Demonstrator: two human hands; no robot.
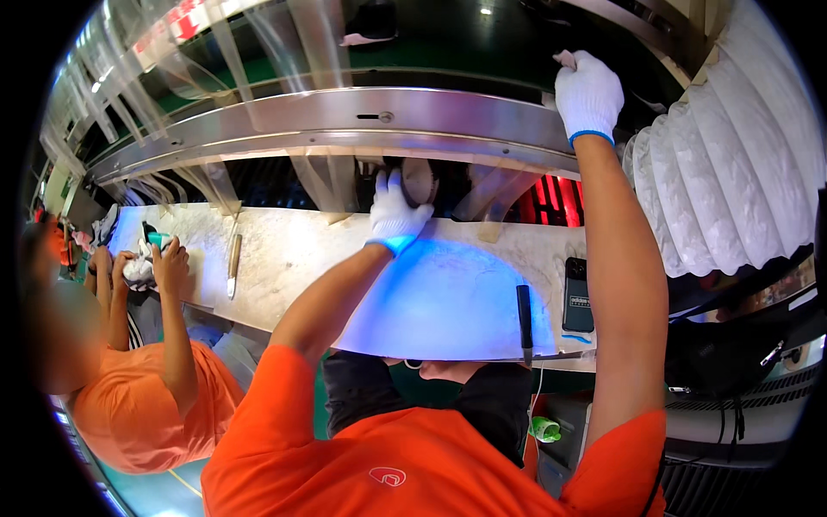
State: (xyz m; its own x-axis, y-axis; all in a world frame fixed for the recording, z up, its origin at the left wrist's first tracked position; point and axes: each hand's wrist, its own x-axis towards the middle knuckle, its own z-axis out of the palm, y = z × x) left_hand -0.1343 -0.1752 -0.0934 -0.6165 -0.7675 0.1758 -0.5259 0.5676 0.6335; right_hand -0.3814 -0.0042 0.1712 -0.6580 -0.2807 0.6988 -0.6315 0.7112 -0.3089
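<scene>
head: grey object [419, 181] in slot [274, 183]

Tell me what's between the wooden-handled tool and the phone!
The head view shows the person's left forearm above the table, then a blue light patch, then a black stick near the phone.

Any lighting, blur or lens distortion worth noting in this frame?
Head view: fisheye curves the metal rail, with black corners; blue light pools on the worktable, while the slats beneath the rail glow red; bright glints on the clear plastic strips; the co-worker's head is heavily blurred.
</scene>
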